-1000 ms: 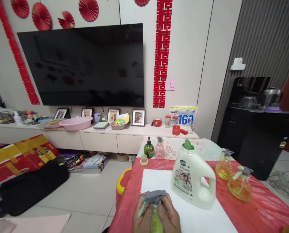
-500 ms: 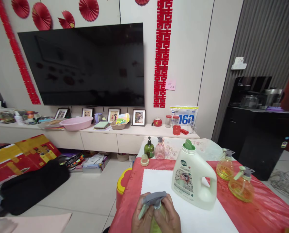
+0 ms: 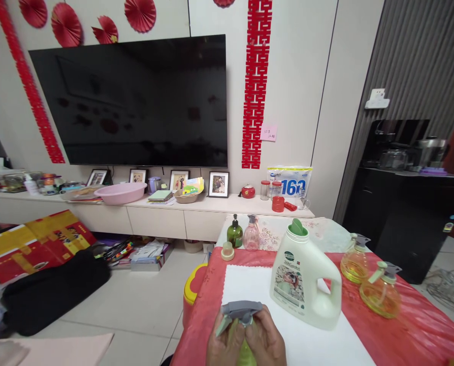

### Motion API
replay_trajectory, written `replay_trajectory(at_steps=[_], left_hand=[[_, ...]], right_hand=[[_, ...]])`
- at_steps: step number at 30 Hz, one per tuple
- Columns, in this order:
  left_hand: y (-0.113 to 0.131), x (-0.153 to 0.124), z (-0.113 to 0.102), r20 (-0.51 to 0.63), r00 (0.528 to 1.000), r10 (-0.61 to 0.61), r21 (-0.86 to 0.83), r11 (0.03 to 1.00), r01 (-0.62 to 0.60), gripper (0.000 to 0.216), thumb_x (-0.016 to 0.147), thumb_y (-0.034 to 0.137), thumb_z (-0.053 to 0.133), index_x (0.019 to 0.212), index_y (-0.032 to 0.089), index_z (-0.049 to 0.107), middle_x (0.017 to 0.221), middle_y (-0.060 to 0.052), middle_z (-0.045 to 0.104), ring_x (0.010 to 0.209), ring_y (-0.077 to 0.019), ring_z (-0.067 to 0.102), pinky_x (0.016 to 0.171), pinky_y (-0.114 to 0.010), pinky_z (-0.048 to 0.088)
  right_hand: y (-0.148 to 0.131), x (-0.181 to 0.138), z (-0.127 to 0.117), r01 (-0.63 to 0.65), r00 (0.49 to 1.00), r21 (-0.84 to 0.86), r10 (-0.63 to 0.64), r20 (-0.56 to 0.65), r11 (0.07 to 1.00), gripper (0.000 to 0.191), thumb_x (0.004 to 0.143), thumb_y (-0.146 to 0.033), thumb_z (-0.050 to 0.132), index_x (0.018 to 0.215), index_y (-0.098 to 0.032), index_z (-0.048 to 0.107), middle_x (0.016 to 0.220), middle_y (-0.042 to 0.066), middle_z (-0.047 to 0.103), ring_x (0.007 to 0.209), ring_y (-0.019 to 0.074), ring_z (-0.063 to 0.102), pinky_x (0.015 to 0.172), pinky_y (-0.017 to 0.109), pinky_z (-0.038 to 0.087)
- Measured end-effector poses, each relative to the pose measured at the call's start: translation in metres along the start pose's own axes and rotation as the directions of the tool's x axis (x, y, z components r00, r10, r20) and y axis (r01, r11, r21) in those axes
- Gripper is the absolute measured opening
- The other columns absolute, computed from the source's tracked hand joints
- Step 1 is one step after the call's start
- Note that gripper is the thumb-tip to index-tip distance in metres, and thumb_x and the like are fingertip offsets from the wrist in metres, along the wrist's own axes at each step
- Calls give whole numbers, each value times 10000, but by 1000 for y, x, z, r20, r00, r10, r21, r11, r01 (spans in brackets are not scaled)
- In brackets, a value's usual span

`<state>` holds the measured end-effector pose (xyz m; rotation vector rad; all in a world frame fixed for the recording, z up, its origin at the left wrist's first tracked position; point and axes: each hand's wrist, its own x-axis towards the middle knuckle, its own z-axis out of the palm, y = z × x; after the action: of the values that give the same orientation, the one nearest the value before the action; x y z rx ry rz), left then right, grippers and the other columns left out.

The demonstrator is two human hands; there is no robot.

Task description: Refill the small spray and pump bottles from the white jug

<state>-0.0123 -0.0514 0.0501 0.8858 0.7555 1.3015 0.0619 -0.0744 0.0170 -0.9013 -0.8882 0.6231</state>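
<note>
Grey plastic trigger head [image 3: 237, 310] of a small green spray bottle [image 3: 245, 352], pinched between left hand [image 3: 224, 345] and right hand [image 3: 267, 341]. Fingers pressed together round the neck, seemingly. Slip risk: liquid onto white mat [image 3: 311, 340].

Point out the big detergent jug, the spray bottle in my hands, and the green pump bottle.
detergent jug [image 3: 301, 284], head view, on its front label.
spray bottle [image 3: 239, 308], head view, on its grey trigger head.
green pump bottle [image 3: 234, 234], head view, on its body.

Spray bottle [image 3: 239, 325] slightly lower, nearer
</note>
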Motion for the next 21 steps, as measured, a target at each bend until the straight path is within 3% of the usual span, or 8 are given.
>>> replay_trajectory(at_steps=[9, 16, 21], left_hand=[[3, -1, 1, 56, 997, -58, -107, 992, 64, 482, 568, 534, 923, 885, 191, 802, 965, -141, 807, 966, -323, 748, 890, -388, 593], [8, -3, 3, 6, 996, -84, -123, 989, 84, 538, 520, 582, 922, 842, 169, 796, 907, -164, 801, 974, -372, 737, 867, -446, 598], [8, -5, 3, 4, 992, -125, -119, 985, 124, 534, 504, 564, 935, 835, 171, 791, 863, -148, 800, 935, -364, 743, 829, -431, 604]], right_hand=[[3, -1, -1, 14, 999, -113, -17, -27, 994, 467, 961, -611, 534, 1133, -214, 709, 1174, 91, 561, 1114, 207, 551, 992, 250, 448], [9, 0, -2, -9, 999, -47, 7, -40, 999, 445, 864, -593, 670, 1068, -199, 704, 1128, 86, 589, 1070, 216, 584, 950, 273, 472], [8, -2, -1, -25, 999, -36, 23, -41, 999, 482, 846, -581, 696, 1141, -201, 660, 1071, 76, 606, 1039, 210, 596, 936, 272, 479]])
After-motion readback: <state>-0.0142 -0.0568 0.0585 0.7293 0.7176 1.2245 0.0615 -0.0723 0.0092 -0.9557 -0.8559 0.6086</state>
